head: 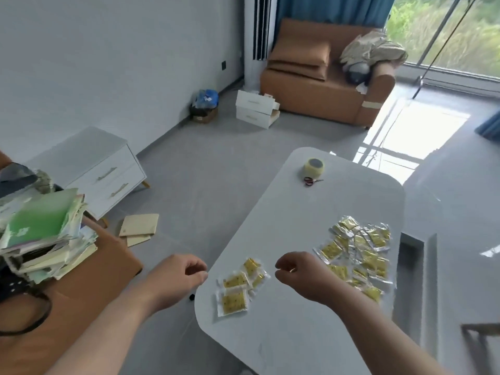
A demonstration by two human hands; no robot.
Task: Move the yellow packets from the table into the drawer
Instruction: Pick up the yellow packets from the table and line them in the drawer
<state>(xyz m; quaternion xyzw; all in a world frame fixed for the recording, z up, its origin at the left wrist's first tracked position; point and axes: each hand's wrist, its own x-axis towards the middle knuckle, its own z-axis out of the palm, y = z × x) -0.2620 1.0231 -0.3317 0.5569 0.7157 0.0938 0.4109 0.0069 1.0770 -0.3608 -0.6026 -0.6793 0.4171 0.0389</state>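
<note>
1. Head view, nearest the camera: two bare forearms reach in from the bottom edge. The left hand (180,278) hangs just off the near-left edge of the tabletop (284,212), fingers (198,270) curled loosely inward, gripping nothing that I can see.
2. The right hand (303,277) hovers over the tabletop between the two groups of packets, fingers bent in a loose pinch; something small may sit between thumb and forefinger, but I cannot tell.
3. The yellow packets are all on the tabletop: a small cluster (239,286) lies between the hands at the near-left edge, and a bigger overlapping heap (359,253) lies to the right, partly behind the right wrist.
4. A tape roll (313,167) and red-handled scissors (311,181) lie at the far end, well apart from the packets.
5. The likely target is the white cabinet (94,169) off to the left, both drawers closed, so the task looks barely begun.
6. To do this step well, sweep the small cluster together and pinch several of the slippery wrappers flat as a stack, keeping one hand free for the drawer handle.
</note>
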